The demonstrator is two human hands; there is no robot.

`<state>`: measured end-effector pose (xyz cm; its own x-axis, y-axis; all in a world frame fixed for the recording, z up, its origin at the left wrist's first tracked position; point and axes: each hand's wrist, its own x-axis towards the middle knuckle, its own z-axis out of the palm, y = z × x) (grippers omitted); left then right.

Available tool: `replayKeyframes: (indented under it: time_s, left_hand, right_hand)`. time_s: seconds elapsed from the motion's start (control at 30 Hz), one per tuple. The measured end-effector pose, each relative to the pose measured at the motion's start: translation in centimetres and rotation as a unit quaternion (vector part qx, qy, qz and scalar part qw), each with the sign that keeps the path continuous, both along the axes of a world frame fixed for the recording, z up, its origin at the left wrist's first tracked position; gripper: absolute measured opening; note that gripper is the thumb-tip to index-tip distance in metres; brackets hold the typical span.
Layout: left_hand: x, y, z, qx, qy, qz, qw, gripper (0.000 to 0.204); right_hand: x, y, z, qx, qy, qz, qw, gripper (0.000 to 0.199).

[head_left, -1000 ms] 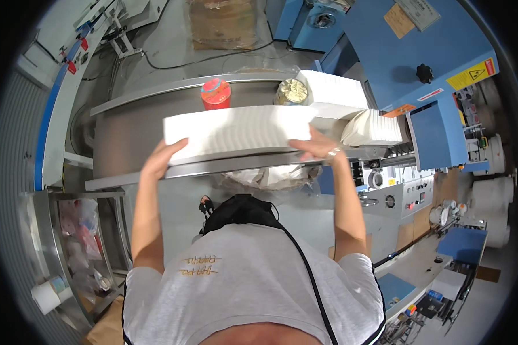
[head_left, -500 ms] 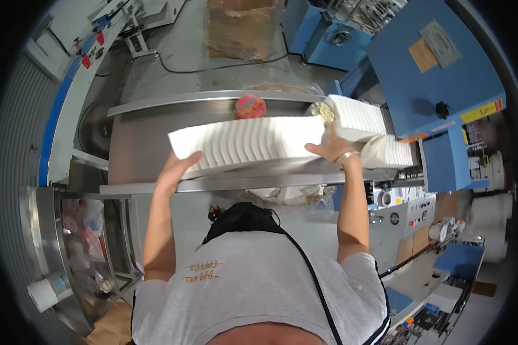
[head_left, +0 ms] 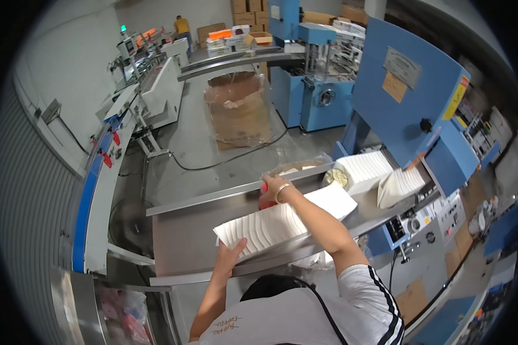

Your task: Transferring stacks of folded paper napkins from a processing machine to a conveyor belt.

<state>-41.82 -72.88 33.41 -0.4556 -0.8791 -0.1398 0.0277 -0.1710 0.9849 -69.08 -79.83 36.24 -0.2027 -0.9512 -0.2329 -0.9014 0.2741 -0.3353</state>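
A long stack of folded white paper tissues point(head_left: 265, 230) lies slantwise in a steel trough point(head_left: 184, 244). My left hand point(head_left: 231, 256) holds its left end, thumb on the near side and the other fingers hidden. My right hand point(head_left: 277, 188) reaches across the stack and is closed round a red cylinder point(head_left: 263, 201) standing against the trough's far wall. Most of that cylinder is covered by the hand and the stack. A round pale-gold thing with a crinkled top point(head_left: 335, 179) sits to the right, beside a second white stack point(head_left: 364, 171).
A third, tilted white stack point(head_left: 402, 185) rests at the trough's right end, by a blue machine point(head_left: 408, 98). Beyond the trough stands a plastic-lined carton point(head_left: 242, 123); a black cable point(head_left: 224, 165) crosses the floor. A person in yellow point(head_left: 182, 26) is far back.
My right hand has left the stack's right end and taken hold of the red cylinder. The stack has been lowered into the trough. The view has tilted up, showing more of the room.
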Motion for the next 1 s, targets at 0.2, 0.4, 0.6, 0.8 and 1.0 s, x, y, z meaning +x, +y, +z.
replayKeyframes:
  time_s: [0.2,0.4,0.6,0.8,1.0]
  left_hand:
    - [0.0,-1.5,0.6,-0.013,-0.063,0.003,0.998,0.053]
    - [0.2,-1.7,2.2,0.055,-0.094,0.007,0.994,0.075]
    - [0.5,-1.1,2.7,0.108,-0.137,0.032,0.984,0.078]
    - [1.5,-1.6,1.3,0.112,-0.119,0.03,0.986,0.075]
    - [1.4,-1.6,1.6,0.135,-0.109,0.047,0.984,0.074]
  right_hand:
    - [-4.1,7.0,6.7,-0.33,-0.056,-0.105,0.936,0.084]
    - [-9.7,18.6,10.8,-0.282,0.202,-0.289,0.892,0.066]
    - [-15.8,22.1,6.5,0.067,0.118,-0.264,0.955,0.072]
    - [-17.4,20.1,4.7,0.022,0.069,-0.277,0.958,0.076]
    - [-19.7,18.7,2.7,0.043,0.072,-0.292,0.953,0.078]
